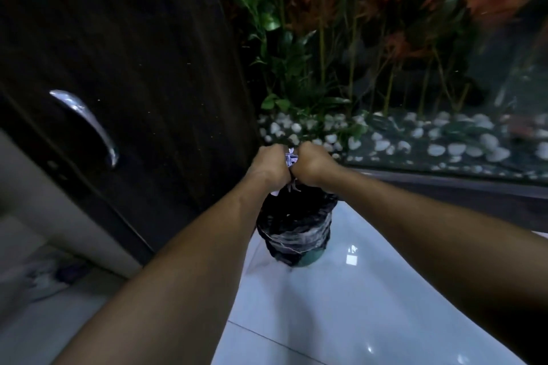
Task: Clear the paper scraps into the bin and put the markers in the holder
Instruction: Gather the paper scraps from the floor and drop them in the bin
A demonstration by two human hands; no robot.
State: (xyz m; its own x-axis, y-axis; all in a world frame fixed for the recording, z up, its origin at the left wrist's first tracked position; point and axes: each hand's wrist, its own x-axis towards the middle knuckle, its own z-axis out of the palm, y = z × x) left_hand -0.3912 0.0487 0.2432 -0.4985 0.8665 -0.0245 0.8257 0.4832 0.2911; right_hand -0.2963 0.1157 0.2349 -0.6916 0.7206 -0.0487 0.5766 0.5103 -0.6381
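A small bin (pixel 293 231) lined with a black plastic bag stands on the glossy white floor. Directly above its mouth my left hand (pixel 271 164) and my right hand (pixel 314 164) are pressed together, both closed around a bunch of pale paper scraps (pixel 290 158). Bits of paper poke out between the fists and hang just over the bin's rim. No markers or holder are in view.
A dark wooden cabinet door (pixel 133 68) with a chrome handle (pixel 89 124) stands left of the bin. Behind it an aquarium (pixel 415 83) holds plants and white pebbles, with a dark ledge at its base. White floor tiles (pixel 341 305) spread below.
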